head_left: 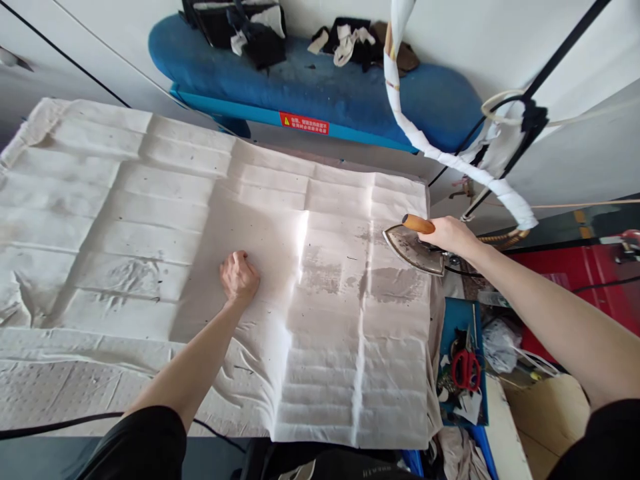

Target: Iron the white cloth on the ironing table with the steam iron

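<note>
My left hand (240, 279) was closed in a fist, holding nothing, its knuckles pressed down on the creased white cloth (330, 373), a firm way to pin the fabric flat. To the right of my fist, the cloth ran in folded ridges. My right hand (451, 237) was wrapped firmly around the wooden handle (418, 224) of a flatiron (414, 250), its worn metal body tilted at the cloth's right edge. Below that hand, red-handled scissors (466, 370) lay on a blue tray (453, 320).
</note>
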`<state>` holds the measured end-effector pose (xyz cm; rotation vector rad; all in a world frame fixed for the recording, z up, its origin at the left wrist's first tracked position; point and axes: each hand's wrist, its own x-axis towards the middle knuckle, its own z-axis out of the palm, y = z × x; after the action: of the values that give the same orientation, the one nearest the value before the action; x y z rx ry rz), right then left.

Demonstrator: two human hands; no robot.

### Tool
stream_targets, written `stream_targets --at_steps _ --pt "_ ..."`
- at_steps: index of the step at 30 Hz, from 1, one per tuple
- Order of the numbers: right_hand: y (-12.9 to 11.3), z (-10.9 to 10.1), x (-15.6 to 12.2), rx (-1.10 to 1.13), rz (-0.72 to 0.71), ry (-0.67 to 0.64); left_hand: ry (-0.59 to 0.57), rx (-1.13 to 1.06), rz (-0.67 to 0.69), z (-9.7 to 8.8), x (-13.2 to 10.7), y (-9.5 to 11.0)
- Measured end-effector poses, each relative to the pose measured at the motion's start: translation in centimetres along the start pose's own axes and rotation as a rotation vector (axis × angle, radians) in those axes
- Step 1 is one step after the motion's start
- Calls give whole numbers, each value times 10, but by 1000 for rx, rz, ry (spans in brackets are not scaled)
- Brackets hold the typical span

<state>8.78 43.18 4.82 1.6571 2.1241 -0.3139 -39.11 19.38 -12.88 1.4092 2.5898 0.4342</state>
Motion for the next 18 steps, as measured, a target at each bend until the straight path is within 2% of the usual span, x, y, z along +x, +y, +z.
stream_targets --at_steps 5,7,9,11,14,16,18 --pt "-7 -13 -6 7 -23 -20 -15 -14 -6 -3 -1 2" --pt "-21 -28 -9 -21 -47 -20 -24 -31 -6 -4 -1 4" --pt "-45 -46 -12 -39 -77 7 -37 -45 -4 -5 -1 5" --pt "-83 -65 -12 -30 -131 55 -45 -41 -1 -6 0 5" --pt "-160 -87 -8 2 -277 101 -41 -11 3 -7 1 6" --pt "-213 -91 -1 24 -354 76 -39 10 8 -6 1 5" --pt "-257 -84 8 44 -397 56 -42 25 9 -5 1 4"
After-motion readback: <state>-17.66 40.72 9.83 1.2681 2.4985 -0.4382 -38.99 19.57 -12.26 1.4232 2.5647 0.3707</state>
